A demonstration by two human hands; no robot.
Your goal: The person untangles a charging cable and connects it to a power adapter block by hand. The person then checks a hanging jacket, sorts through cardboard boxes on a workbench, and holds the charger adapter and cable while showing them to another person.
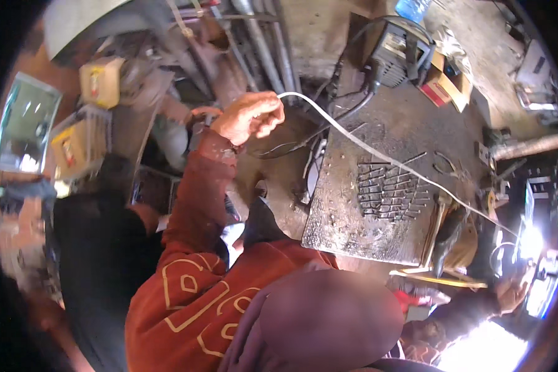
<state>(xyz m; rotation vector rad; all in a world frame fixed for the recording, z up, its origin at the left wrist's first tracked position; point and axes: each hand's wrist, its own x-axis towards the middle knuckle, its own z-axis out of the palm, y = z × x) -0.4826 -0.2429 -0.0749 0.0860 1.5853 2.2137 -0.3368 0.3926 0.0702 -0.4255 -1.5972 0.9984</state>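
Note:
My left hand, at the end of a raised red sleeve, is closed round a white cable. The cable arcs over the metal worktable and runs down to the far right, towards bright glare. There my right hand reaches up beside a shelf-like clutter; the glare washes out its fingertips, so whether it grips anything is unclear. Below the cable, several short dark metal rods lie in rows on the table. A pair of pliers rests to their right.
A dark boxy machine with a thick cable stands at the table's far end, beside an open cardboard box. A blue plastic bottle is behind. Long metal pipes lean at upper left. At left is another person in black.

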